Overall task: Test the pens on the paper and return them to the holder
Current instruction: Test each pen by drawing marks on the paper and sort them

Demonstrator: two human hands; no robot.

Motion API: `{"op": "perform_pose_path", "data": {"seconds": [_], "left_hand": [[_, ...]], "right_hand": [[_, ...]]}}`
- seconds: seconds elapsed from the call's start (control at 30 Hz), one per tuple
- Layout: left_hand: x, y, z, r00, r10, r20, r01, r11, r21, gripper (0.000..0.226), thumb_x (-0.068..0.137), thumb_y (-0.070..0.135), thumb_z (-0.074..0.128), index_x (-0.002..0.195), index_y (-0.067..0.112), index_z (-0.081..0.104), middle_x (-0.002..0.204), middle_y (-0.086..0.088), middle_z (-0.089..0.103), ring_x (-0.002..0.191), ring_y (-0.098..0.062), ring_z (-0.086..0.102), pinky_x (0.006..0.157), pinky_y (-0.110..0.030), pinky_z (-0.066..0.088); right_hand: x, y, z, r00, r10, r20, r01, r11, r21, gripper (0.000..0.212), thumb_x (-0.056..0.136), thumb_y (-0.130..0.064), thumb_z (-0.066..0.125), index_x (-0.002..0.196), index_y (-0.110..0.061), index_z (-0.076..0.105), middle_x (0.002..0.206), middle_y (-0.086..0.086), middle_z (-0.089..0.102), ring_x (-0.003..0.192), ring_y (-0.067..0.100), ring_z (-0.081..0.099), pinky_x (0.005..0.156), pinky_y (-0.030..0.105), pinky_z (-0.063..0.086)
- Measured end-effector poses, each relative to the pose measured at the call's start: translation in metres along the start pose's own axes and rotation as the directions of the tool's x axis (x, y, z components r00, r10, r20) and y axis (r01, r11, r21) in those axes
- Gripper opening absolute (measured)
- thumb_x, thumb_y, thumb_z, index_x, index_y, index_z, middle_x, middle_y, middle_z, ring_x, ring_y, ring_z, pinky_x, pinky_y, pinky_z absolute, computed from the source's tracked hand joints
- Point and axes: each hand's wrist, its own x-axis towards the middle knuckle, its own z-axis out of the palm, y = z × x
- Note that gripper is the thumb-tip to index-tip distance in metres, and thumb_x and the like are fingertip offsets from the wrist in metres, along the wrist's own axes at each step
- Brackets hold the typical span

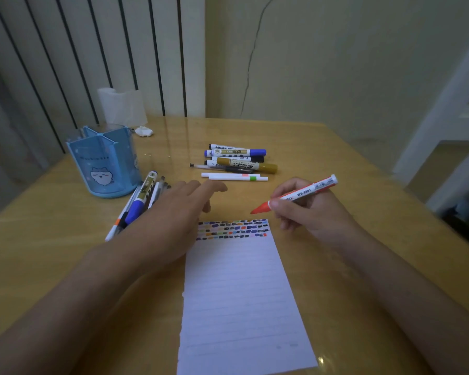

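Observation:
A lined sheet of paper (241,293) lies on the wooden table (349,171), with rows of coloured test marks along its top edge. My right hand (306,212) grips a red-capped whiteboard marker (298,194) just above and right of the paper's top corner, cap pointing left. My left hand (179,209) hovers flat with fingers extended at the paper's top left corner, partly covering a pile of pens (141,201). The blue pen holder (106,161) stands at the left, its compartments looking empty.
A second group of markers and pens (238,161) lies beyond the paper at mid-table. A crumpled tissue (144,131) and a white tissue roll (122,106) sit behind the holder. A radiator and wall back the table.

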Motion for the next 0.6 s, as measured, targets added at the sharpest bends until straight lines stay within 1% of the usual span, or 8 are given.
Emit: {"op": "perform_pose_path", "data": {"seconds": [0.07,0.13,0.23,0.33,0.37,0.43,0.5,0.6], "left_hand": [[0.0021,-0.0014,0.0011,0.999,-0.043,-0.009,0.042,0.998,-0.039,0.070,0.094,-0.005,0.052,0.142,0.039,0.029,0.120,0.015,0.052,0.105,-0.007,0.047,0.085,-0.025,0.049],[0.0019,-0.0033,0.0010,0.997,-0.071,-0.037,0.067,0.994,-0.088,0.053,0.098,0.004,0.053,0.137,0.036,0.037,0.119,0.013,0.058,0.101,-0.008,0.054,0.082,-0.025,0.053],[0.0002,-0.0050,-0.0004,0.996,-0.047,-0.072,0.044,0.998,-0.043,0.034,0.096,0.014,0.060,0.123,0.033,0.053,0.118,0.010,0.062,0.101,-0.009,0.055,0.083,-0.026,0.052],[-0.0006,-0.0050,-0.0019,0.996,0.029,-0.087,-0.032,0.999,-0.031,0.035,0.095,0.014,0.061,0.124,0.035,0.060,0.116,0.012,0.060,0.102,-0.006,0.053,0.079,-0.015,0.045],[-0.0005,-0.0039,-0.0023,0.995,0.045,-0.092,-0.048,0.998,-0.031,0.037,0.096,0.014,0.061,0.125,0.036,0.060,0.115,0.014,0.059,0.101,-0.006,0.053,0.076,-0.010,0.043],[-0.0007,-0.0018,-0.0027,0.996,0.025,-0.088,-0.028,0.999,-0.041,0.041,0.097,0.014,0.059,0.130,0.039,0.056,0.112,0.018,0.055,0.100,-0.004,0.053,0.072,-0.008,0.040],[-0.0008,-0.0012,-0.0018,0.996,-0.017,-0.089,0.011,0.998,-0.064,0.040,0.097,0.017,0.060,0.131,0.038,0.054,0.109,0.017,0.054,0.097,-0.005,0.053,0.072,-0.010,0.042],[-0.0012,-0.0011,-0.0003,0.997,-0.022,-0.079,0.017,0.998,-0.060,0.029,0.095,0.020,0.063,0.121,0.033,0.057,0.109,0.011,0.063,0.092,-0.006,0.057,0.077,-0.018,0.050]], "right_hand": [[0.0007,-0.0035,0.0015,0.999,0.053,-0.006,-0.053,0.995,0.084,0.007,0.097,-0.010,0.060,0.095,-0.009,0.067,0.071,0.004,0.072,0.056,0.015,0.065,0.052,0.023,0.051],[0.0005,-0.0070,0.0024,0.997,0.079,-0.011,-0.077,0.988,0.132,0.009,0.098,-0.006,0.056,0.095,-0.010,0.064,0.074,0.007,0.073,0.057,0.017,0.067,0.054,0.024,0.052],[-0.0008,-0.0072,0.0021,0.998,0.058,-0.020,-0.054,0.985,0.164,0.008,0.097,-0.006,0.060,0.090,-0.011,0.059,0.071,0.008,0.073,0.056,0.017,0.067,0.054,0.024,0.054],[-0.0034,-0.0060,0.0006,1.000,0.005,-0.005,-0.004,0.991,0.131,0.001,0.093,-0.008,0.065,0.094,-0.009,0.065,0.069,0.005,0.071,0.060,0.017,0.068,0.059,0.024,0.057],[-0.0042,-0.0066,0.0004,1.000,0.003,0.008,-0.004,0.991,0.133,0.004,0.092,-0.009,0.066,0.096,-0.009,0.067,0.071,0.005,0.071,0.063,0.018,0.069,0.062,0.025,0.058],[-0.0055,-0.0087,0.0014,0.999,0.024,0.026,-0.028,0.985,0.169,0.005,0.094,-0.011,0.066,0.098,-0.012,0.069,0.076,0.006,0.072,0.068,0.020,0.071,0.064,0.026,0.059],[-0.0056,-0.0101,0.0028,0.997,0.064,0.035,-0.070,0.973,0.220,0.009,0.097,-0.015,0.062,0.098,-0.013,0.071,0.079,0.009,0.073,0.071,0.022,0.072,0.064,0.026,0.058],[-0.0064,-0.0109,0.0045,0.995,0.082,0.049,-0.091,0.969,0.230,0.014,0.100,-0.012,0.055,0.098,-0.013,0.069,0.081,0.010,0.074,0.072,0.023,0.072,0.065,0.025,0.058]]}}
